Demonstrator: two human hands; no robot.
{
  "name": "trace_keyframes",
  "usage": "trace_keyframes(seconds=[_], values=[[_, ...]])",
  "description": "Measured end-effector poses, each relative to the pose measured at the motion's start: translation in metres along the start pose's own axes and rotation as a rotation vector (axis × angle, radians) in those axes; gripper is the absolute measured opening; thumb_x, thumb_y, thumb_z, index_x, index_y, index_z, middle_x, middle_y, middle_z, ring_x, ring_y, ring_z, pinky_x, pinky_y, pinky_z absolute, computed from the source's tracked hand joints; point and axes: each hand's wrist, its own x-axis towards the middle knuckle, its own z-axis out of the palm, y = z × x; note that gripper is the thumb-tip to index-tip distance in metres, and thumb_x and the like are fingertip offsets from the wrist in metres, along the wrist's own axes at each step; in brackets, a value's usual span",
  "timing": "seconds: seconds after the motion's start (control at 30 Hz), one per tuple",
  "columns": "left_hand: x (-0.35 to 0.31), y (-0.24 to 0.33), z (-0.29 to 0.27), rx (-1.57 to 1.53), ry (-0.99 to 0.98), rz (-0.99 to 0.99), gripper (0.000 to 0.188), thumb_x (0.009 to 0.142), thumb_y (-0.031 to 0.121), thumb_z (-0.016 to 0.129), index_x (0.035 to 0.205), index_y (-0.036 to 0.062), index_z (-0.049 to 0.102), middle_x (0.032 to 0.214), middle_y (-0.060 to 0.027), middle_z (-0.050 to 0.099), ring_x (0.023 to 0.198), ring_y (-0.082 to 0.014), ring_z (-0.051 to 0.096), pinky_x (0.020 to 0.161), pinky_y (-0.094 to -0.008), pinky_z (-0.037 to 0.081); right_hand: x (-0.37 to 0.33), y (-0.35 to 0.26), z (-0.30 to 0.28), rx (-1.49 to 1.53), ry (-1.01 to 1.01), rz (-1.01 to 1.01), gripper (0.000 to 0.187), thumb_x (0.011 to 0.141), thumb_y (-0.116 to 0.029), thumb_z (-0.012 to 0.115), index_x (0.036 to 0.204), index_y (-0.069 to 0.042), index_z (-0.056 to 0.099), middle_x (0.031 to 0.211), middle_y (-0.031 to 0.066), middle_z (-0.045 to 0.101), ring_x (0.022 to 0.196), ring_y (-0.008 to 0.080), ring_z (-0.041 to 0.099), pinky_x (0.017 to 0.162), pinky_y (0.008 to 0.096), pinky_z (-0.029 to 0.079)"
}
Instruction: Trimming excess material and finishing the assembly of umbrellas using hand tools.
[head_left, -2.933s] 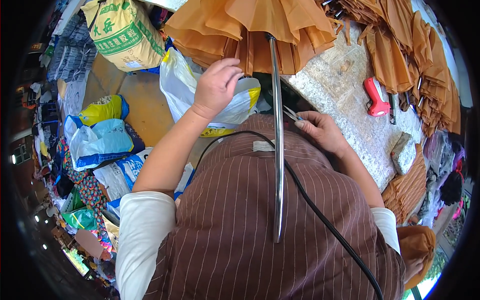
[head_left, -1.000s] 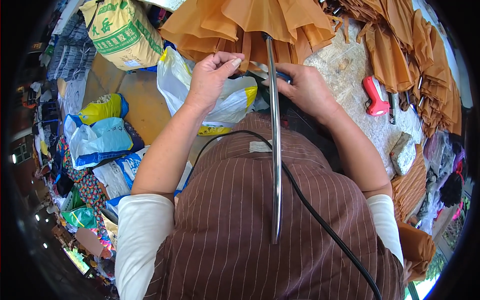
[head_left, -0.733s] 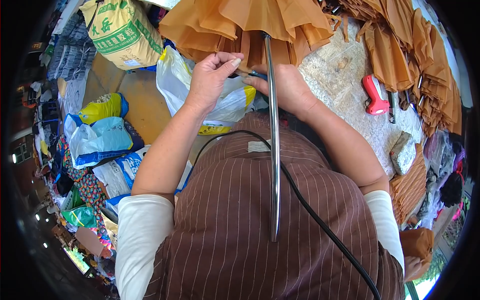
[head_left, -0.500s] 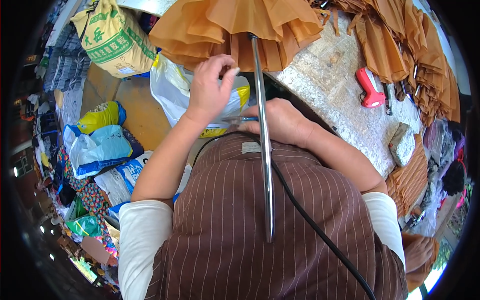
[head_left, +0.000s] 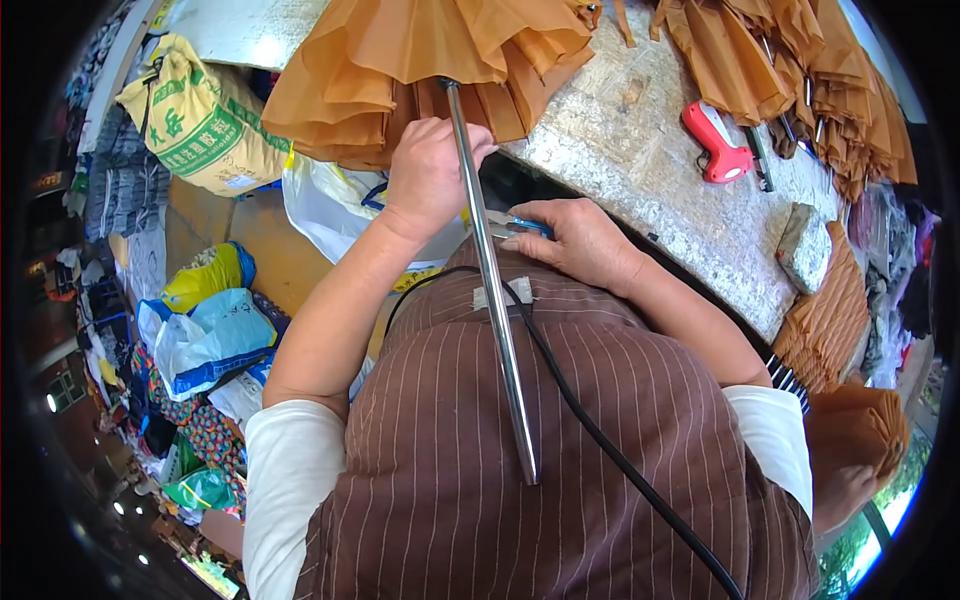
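An orange umbrella [head_left: 420, 60] lies folded in front of me, its canopy at the top of the view. Its shiny metal shaft [head_left: 495, 300] runs down against my brown striped apron [head_left: 520, 460]. My left hand [head_left: 428, 175] is closed around the shaft just below the canopy. My right hand [head_left: 575, 240] rests to the right of the shaft at my chest, its fingers shut on a small blue-handled tool [head_left: 525, 228], mostly hidden by the hand. A black cable [head_left: 600, 440] crosses the apron.
A grey stone-topped table [head_left: 680, 190] stands at the right with a red glue gun [head_left: 715, 145], a grey block [head_left: 800, 245] and more orange umbrellas [head_left: 800, 70]. Stacked orange fabric [head_left: 835, 320] lies at its edge. Plastic bags [head_left: 200, 330] and a yellow sack [head_left: 205, 115] crowd the floor left.
The umbrella and shaft have shifted left. My right hand came down off the shaft near the canopy to my chest, now holding the blue tool. My left hand stays on the shaft.
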Motion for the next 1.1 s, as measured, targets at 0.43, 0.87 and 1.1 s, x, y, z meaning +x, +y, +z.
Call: trace_keyframes(seconds=[0.43,0.87,1.1], values=[[0.003,0.006,-0.004,-0.052,0.102,0.023,0.011,0.073,0.007,0.068,0.084,0.0082,0.064,0.084,-0.0007,0.061,0.081,-0.0214,0.056,0.079,-0.0322,0.045,-0.01,0.011,-0.03,0.146,0.176,0.109,0.027,0.082,-0.016,0.069,0.104,0.0,0.067,0.075,0.0056,0.066,0.06,0.0138,0.053,0.06,0.0264,0.046],[0.033,-0.025,-0.005,-0.164,-0.165,0.284,0.007,0.076,0.008,0.066,0.082,0.0072,0.065,0.084,-0.0006,0.063,0.078,-0.0207,0.058,0.073,-0.0305,0.047,-0.013,0.012,-0.029,0.111,0.092,0.147,0.026,0.082,-0.015,0.069,0.104,-0.001,0.067,0.071,0.0045,0.063,0.056,0.0124,0.049,0.055,0.0259,0.041],[0.03,-0.019,-0.006,-0.441,-0.209,-0.206,0.005,0.079,0.006,0.063,0.08,0.002,0.064,0.076,-0.0037,0.062,0.072,-0.0238,0.058,0.068,-0.0289,0.046,-0.01,0.009,-0.03,0.08,0.21,0.15,0.028,0.082,-0.018,0.069,0.104,-0.002,0.067,0.073,0.0059,0.064,0.057,0.0144,0.051,0.056,0.0271,0.044]])
